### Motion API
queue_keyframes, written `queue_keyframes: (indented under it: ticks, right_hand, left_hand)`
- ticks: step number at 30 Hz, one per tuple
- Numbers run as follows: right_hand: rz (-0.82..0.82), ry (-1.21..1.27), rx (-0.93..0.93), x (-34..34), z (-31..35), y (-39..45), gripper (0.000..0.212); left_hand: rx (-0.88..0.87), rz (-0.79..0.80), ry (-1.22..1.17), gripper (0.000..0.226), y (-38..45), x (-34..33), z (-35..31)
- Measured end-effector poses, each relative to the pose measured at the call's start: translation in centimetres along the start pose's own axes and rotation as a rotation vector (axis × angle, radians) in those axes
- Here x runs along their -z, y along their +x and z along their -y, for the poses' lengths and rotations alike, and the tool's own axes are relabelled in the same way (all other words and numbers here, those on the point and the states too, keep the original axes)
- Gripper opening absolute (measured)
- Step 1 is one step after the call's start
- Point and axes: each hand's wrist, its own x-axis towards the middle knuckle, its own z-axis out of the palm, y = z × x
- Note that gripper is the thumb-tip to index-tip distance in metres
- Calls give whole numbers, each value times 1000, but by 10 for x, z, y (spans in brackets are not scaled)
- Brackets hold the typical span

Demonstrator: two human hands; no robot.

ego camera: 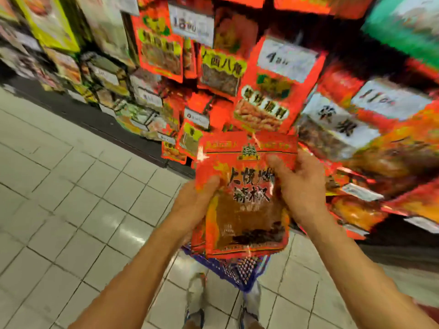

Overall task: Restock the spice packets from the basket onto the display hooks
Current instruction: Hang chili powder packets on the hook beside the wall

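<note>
basket [240, 269]: mostly hidden by packets [247, 198] | display hooks: blurred, indistinguishable

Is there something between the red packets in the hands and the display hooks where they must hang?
Nothing separate blocks the way. Both hands, left hand and right hand, hold the red spice packets just before the display. Hanging red packets cover it; no bare hook shows.

Bare forearms, no sleeves; light trousers [197, 290] and dark shoes [196, 318] below.

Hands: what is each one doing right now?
Left hand: holds the red spice packets.
Right hand: holds the same packets.
</note>
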Motion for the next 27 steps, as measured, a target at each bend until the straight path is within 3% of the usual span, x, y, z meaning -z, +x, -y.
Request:
queue_keyframes:
  ticks: [3, 8, 12, 14, 16, 18, 21, 24, 27]
  right_hand:
    - [-216, -38, 131, 49, 84, -10, 26]
    - [-485, -1, 255, 122, 190, -28, 19]
    - [-666, 103, 320, 187, 251, -39, 20]
    - [-680, 169, 319, 219, 276, -40, 11]
    - [-673, 267, 311, 246, 297, -40, 3]
    - [-679, 353, 317, 269, 311, -41, 6]
    - [-720, 366, 346, 298, 322, -41, 8]
    - [-757, 354, 375, 328, 332, -35, 10]
    - [-772, 308, 368, 355, 341, -18, 7]
  left_hand:
    - [-123, 85, -4, 60, -25, -18, -77]
    - [-375, 242, 161, 22, -66, -51, -201]
    - [-447, 310, 108, 36, -92, -77, -270]
    - [-497, 310, 73, 41, -103, -87, -296]
    - [-549, 349, 26, 31, -114, -98, -319]
    - [-576, 382, -41, 27, -120, -112, -336]
    - [-639, 419, -60, 20, -135, -130, -361]
    - [-656, 437, -97, 34, -147, -146, -380]
    - [-701, 398, -92, 34, -151, -161, -396]
